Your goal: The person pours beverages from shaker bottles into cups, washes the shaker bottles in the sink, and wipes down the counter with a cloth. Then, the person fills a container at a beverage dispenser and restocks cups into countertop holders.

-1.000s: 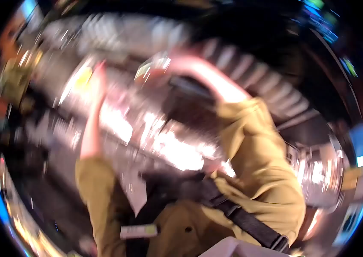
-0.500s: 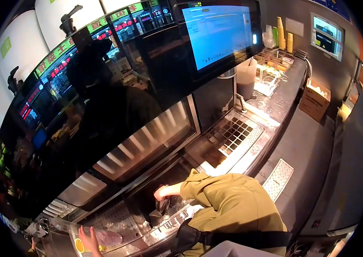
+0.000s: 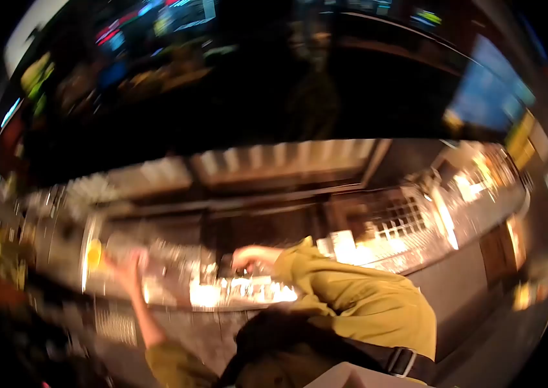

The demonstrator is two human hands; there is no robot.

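Motion smears the head view. My right hand [image 3: 253, 257] reaches over the dark sink [image 3: 267, 229] with its fingers curled closed. Whatever lies in them is lost against the dark basin; a dark, limp thing hung there in the earlier frame. On the left, my left hand [image 3: 126, 271] is held over the metal counter, its fingers too blurred to read. Just beyond it is a round yellow thing [image 3: 95, 255], and a pinkish clear shape [image 3: 139, 256] lies by the fingers. I cannot tell whether the hand grips either one.
A metal grid [image 3: 406, 220] is set into the counter right of the sink. Shiny, brightly lit items [image 3: 241, 291] line the sink's front edge. A dark glossy panel [image 3: 222, 110] overhangs the back, with a lit screen [image 3: 491, 87] at the right.
The view has swung and levelled, so the counter now runs across the picture. My right hand stays over the sink; my left hand and forearm show more fully.
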